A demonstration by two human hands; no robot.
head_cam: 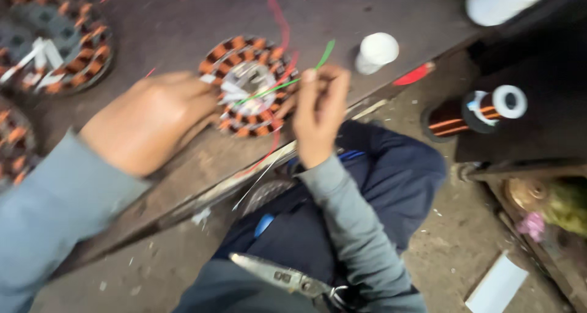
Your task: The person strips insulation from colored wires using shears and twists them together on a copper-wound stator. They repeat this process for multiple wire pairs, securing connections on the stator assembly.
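A dark desk (183,19) carries three copper-wound stators in view: one at centre, two at the left edge. The central stator (249,85) lies flat near the desk's front edge, its bore facing up. The left hand (150,120) rests against the stator's left rim, fingers curled; how tightly they grip cannot be told through the blur. The right hand (318,114) has its fingers pinched shut on one green wire (287,83), whose long axis runs from the bore up to the right. One white cup (375,52) stands near; one pair of pliers (287,278) lies on the lap.
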